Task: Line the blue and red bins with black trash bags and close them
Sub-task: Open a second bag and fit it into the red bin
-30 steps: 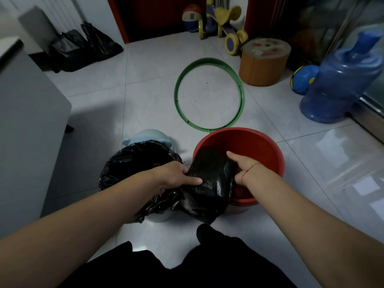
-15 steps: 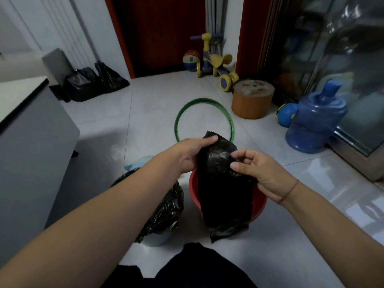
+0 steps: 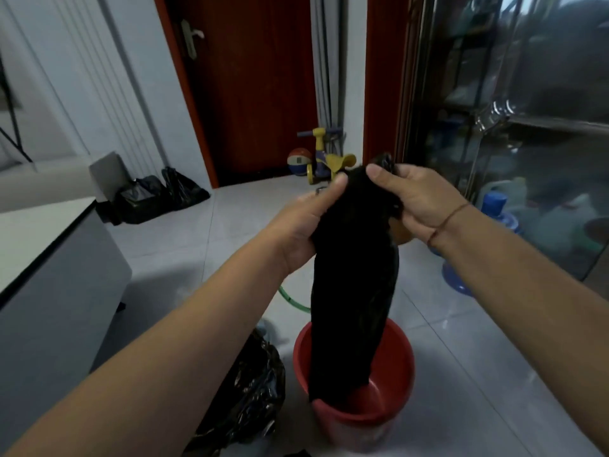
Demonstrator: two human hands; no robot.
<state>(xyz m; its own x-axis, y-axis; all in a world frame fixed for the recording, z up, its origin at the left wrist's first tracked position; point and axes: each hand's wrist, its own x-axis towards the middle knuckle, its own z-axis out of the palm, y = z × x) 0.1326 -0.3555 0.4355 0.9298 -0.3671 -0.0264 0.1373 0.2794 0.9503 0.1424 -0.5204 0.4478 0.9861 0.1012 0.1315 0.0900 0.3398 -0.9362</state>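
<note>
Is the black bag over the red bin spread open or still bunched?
Bunched: black bag hangs as a narrow column from both hands into red bin.

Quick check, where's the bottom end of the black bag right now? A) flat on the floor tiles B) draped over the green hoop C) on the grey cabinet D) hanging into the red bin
D: both the left hand and the right hand hold the black trash bag up by its top, and its lower end hangs inside the red bin.

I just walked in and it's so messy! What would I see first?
First, the long black trash bag in the middle, held up at its top by the left hand and right hand. Its bottom end hangs into the red bin on the floor. Beside that bin, lower left, sits crinkled black plastic.
</note>
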